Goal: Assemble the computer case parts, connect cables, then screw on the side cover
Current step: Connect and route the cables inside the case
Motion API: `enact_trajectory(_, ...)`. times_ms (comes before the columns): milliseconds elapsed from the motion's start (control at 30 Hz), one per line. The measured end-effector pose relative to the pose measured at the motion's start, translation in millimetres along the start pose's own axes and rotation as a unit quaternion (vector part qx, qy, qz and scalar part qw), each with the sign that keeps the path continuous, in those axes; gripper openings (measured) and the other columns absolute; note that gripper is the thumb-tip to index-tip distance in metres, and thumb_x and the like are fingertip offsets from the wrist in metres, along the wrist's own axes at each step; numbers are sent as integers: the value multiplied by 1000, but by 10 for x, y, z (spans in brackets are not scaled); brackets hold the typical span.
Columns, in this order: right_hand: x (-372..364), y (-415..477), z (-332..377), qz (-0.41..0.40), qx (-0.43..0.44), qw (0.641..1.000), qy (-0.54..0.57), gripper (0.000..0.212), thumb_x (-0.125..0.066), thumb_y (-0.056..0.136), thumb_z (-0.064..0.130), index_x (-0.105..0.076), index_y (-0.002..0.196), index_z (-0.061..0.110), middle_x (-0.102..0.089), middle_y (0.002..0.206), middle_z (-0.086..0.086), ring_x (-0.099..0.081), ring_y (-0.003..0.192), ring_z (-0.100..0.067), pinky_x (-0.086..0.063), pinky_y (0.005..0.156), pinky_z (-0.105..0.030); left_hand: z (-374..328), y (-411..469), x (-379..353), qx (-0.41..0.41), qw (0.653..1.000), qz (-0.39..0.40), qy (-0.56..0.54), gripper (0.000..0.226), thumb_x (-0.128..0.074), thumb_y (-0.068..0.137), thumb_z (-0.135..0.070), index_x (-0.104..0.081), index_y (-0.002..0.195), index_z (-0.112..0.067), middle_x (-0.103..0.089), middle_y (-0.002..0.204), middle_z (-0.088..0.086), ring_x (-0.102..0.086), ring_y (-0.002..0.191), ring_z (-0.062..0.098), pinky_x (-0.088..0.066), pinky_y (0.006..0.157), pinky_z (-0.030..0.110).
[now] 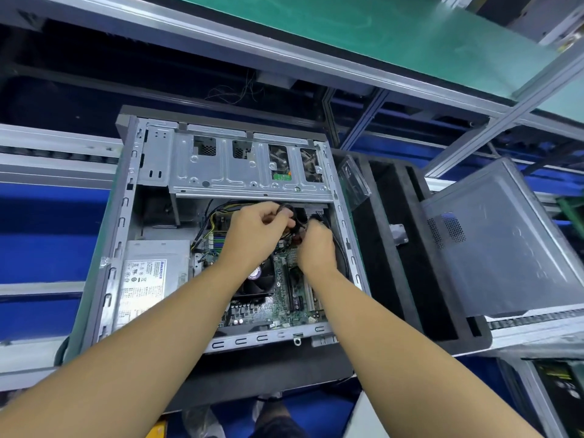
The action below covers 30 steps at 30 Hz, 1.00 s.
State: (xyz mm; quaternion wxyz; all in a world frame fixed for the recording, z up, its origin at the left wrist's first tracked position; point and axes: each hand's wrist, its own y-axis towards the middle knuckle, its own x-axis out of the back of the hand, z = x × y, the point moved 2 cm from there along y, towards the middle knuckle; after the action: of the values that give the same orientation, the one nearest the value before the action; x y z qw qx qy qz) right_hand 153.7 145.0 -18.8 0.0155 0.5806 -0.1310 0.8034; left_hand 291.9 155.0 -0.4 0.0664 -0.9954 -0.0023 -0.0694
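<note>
An open grey computer case (pixel 124 216) lies on its side in front of me. Inside are a green motherboard (pixel 281 298), a silver power supply (pixel 151 279) at the lower left and a metal drive cage (pixel 240 165) at the top. Both hands are inside the case under the drive cage. My left hand (pixel 252 232) pinches a bundle of black cables (pixel 292 213). My right hand (pixel 316 248) is closed on a black cable connector (pixel 314 220) just right of it. The side cover (pixel 505 241), a grey panel with a vent grille, leans at the right.
A black foam tray (pixel 395 248) sits right of the case, with a small metal bracket (pixel 398 233) on it and a clear plastic piece (pixel 354 181) at its top. Grey conveyor rails and a green shelf run behind. My feet show below the bench.
</note>
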Motion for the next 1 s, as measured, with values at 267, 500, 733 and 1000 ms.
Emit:
enact_trajectory(267, -52, 118, -100, 2, 7, 1000, 10, 19, -52, 93, -10, -53, 90, 9, -62, 98, -16, -60, 82, -30, -52, 69, -38, 36, 46, 18, 5, 1000, -13, -22, 20, -56, 97, -25, -71, 92, -36, -75, 87, -18, -73, 79, 16, -59, 83, 42)
enact_trajectory(500, -144, 208, -148, 4, -8, 1000, 24, 26, -51, 91, -9, -71, 101, 4, -70, 100, -16, -67, 90, -36, -59, 81, -46, 69, 49, 55, 9, 1000, -22, 5, 22, -54, 100, -24, -73, 110, -21, -74, 89, -13, -71, 86, 23, -58, 82, 45)
enact_trajectory(733, -198, 261, -164, 18, 26, 999, 2, 33, -53, 93, -9, -73, 112, 9, -70, 94, -9, -65, 81, -28, -57, 73, -38, 67, 28, 43, -8, 1000, 7, 0, 20, -65, 93, -29, -69, 77, -40, -76, 81, -11, -72, 85, 8, -59, 83, 41)
enact_trajectory(1000, -184, 270, -177, 4, 42, 999, -12, 32, -57, 89, -13, -72, 107, 9, -61, 83, -1, -68, 84, -27, -59, 75, -39, 53, 4, 53, -25, 1000, 1, -10, 15, -73, 88, -22, -72, 81, -34, -75, 73, -8, -71, 62, 7, -57, 61, 19)
